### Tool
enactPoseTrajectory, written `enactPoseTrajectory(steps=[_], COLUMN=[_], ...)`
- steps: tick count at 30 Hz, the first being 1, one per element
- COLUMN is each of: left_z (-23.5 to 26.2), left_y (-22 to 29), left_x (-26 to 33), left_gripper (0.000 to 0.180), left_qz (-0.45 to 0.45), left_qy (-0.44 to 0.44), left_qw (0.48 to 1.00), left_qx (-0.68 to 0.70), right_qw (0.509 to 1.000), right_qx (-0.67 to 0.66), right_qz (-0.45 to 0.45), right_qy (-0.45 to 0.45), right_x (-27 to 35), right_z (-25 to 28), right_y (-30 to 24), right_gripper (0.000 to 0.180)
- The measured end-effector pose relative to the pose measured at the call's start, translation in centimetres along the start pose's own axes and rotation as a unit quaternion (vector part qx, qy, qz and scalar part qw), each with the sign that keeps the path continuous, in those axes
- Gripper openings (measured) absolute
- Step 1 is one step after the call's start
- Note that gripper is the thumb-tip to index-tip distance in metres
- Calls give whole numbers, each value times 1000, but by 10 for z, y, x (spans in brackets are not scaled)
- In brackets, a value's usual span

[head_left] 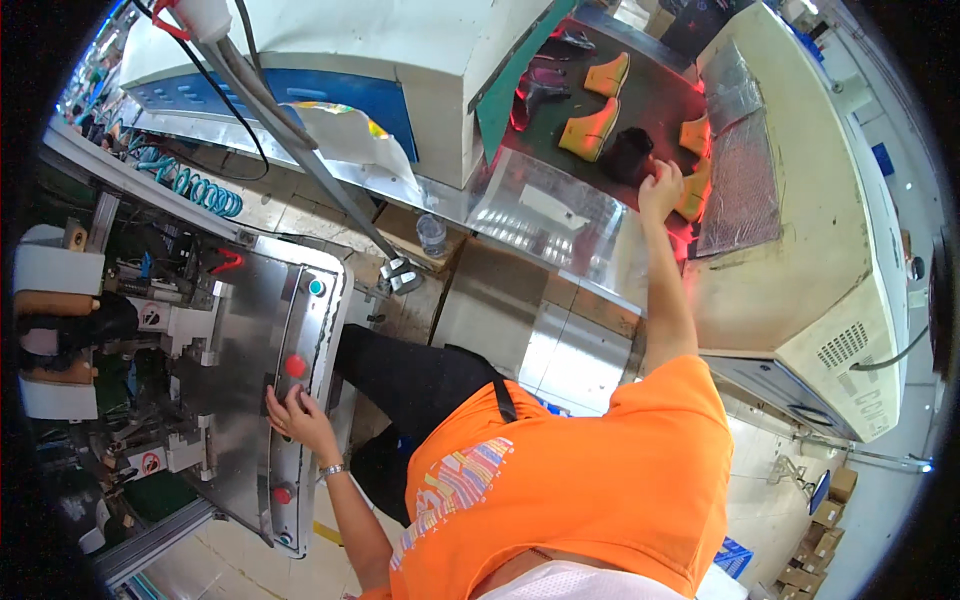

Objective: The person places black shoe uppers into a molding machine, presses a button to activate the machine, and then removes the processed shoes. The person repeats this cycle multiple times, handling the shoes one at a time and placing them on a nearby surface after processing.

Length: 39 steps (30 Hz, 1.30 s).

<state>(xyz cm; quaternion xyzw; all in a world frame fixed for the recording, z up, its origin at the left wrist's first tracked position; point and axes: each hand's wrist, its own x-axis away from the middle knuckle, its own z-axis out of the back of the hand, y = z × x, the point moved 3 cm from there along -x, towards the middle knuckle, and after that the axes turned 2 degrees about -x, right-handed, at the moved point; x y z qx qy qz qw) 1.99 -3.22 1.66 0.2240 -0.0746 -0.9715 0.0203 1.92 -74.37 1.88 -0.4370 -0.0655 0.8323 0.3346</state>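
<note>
On the dark conveyor belt at the upper right, my right hand (660, 190) reaches in with its fingers closed at the edge of a black shoe (627, 156). Yellow wedge soles (590, 130) lie beside it, some under red light. My left hand (303, 424) rests on the edge of a metal machine panel (245, 390), fingers apart and holding nothing. It is just below a red push button (295, 365). A second red button (281, 495) and a green one (316, 288) are on the same panel.
Inside the machine at left, a black shoe (110, 318) sits among clamps. Dark shoes (545, 85) lie farther up the belt. A cream machine housing (800, 220) borders the belt at right. A grey pole (330, 185) slants between the machines, near a clear plastic cup (431, 233).
</note>
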Motion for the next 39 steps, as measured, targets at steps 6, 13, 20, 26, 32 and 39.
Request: enactPoseTrajectory(steps=[6,13,20,26,32,39], left_z=[3,21,51,70,78,112], left_y=[-4,-10,57,195,196,85], left_x=[-4,-1,-39,-87,-115,-109], left_gripper=[19,20,19,36,39,30], left_qz=[39,43,62,-21,62,176], left_qy=[-35,-49,-68,-300,-400,-332], left_qw=[998,988,919,711,483,452], left_qx=[23,137,383,636,777,809], right_qw=[933,913,977,831,707,595], right_qx=[209,268,-81,-481,-600,-643], right_qz=[147,114,59,-75,-106,152], right_qy=[-255,-287,-187,-269,-358,-458], right_x=[-51,-37,-51,-15,77,138], right_z=[-73,-85,14,84,135,165], right_y=[10,12,-76,-192,-322,-404], right_gripper=[48,14,12,11,5,9])
